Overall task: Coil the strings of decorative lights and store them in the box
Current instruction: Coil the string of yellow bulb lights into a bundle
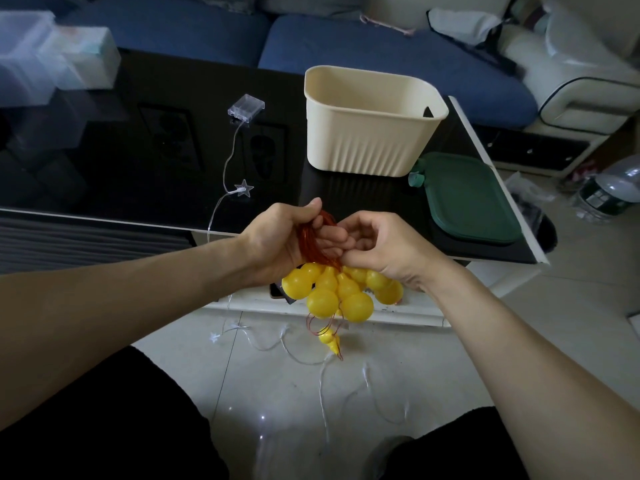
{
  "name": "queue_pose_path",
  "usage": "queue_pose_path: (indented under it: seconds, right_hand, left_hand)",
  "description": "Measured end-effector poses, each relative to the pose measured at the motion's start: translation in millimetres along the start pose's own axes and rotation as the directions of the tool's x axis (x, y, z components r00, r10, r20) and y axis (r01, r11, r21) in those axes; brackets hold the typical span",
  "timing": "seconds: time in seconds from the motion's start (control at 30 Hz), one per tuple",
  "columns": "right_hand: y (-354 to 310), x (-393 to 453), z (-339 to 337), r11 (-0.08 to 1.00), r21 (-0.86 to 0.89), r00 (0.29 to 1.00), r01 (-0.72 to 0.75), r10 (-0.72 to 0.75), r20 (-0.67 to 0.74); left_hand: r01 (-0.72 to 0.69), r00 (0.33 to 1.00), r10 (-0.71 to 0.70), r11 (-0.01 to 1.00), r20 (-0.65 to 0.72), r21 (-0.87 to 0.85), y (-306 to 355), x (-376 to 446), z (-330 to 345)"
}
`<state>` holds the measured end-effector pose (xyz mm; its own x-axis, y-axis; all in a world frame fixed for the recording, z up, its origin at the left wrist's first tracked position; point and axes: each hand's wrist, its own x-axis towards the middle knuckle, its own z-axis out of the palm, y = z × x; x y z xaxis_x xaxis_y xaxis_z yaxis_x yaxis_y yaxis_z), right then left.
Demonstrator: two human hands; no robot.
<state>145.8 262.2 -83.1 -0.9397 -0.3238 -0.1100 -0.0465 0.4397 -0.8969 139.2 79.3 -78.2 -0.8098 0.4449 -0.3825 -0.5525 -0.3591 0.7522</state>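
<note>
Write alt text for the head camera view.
Both hands, left hand and right hand, hold a coil of red wire with yellow gourd-shaped lights hanging below. Beyond, a cream box stands open on a black table, where a clear star light string trails off the edge.

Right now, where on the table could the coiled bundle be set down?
Bare black table lies left of the star wire, and a smaller patch between that wire and the box. The right end is crowded by the box and green lid. Both hands hold the bundle off the near edge.
</note>
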Motion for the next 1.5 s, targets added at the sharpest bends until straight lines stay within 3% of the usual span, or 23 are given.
queue_pose_path:
  seconds: [0.13, 0.33, 0.5, 0.63, 0.83, 1.07, 1.2, 1.37, 1.5]
  right_hand:
    - [-0.2, -0.5, 1.1, 1.0, 0.006, 1.0, 0.007, -0.007, 0.02]
    - [2.6, -2.9, 9.4, 0.998, -0.053, 0.999, 0.012, -0.01, 0.053]
    - [-0.3, -5.6, -13.9, 1.0, -0.02, 0.999, 0.01, -0.011, -0.045]
    - [7.1, -6.2, -31.2, 0.999, -0.019, 0.997, -0.035, 0.033, -0.069]
    - [9.7, -12.1, -41.3, 0.972, -0.032, 0.951, -0.231, 0.232, 0.204]
    - [12.1, -19.4, -50.8, 0.869, 0.062, 0.773, -0.491, 0.402, 0.49]
    - [19.5, -21.5, -56.5, 0.887, 0.002, 0.823, -0.461, 0.427, 0.375]
    - [25.2, -27.7, -60.3, 0.881, -0.05, 0.85, -0.471, 0.468, 0.241]
    - [22.7, -24.3, -50.0, 0.918, -0.095, 0.913, -0.384, 0.393, 0.111]
  left_hand:
    - [0.007, 1.0, -0.007, 1.0, -0.019, 0.012, 0.0, -1.1, 3.6]
    - [0.126, 0.992, -0.124, 0.957, -0.023, 0.261, 6.2, -2.3, 4.4]
    - [0.205, 0.978, -0.191, 0.849, -0.078, 0.487, 5.4, -2.7, 1.6]
    - [0.262, 0.965, -0.223, 0.783, -0.14, 0.564, 3.0, 2.0, -4.4]
    - [0.245, 0.966, -0.226, 0.658, -0.123, 0.712, 4.6, 5.2, -12.4]
    - [0.142, 0.99, -0.093, 0.579, -0.108, 0.803, 3.8, 2.1, -16.5]
    - [0.143, 0.985, -0.02, 0.636, -0.169, 0.759, 8.1, 4.7, -24.0]
    - [0.184, 0.976, -0.05, 0.71, -0.212, 0.679, 6.4, 6.9, -29.3]
    - [0.228, 0.958, -0.066, 0.767, -0.28, 0.599, 3.0, 6.7, -25.9]
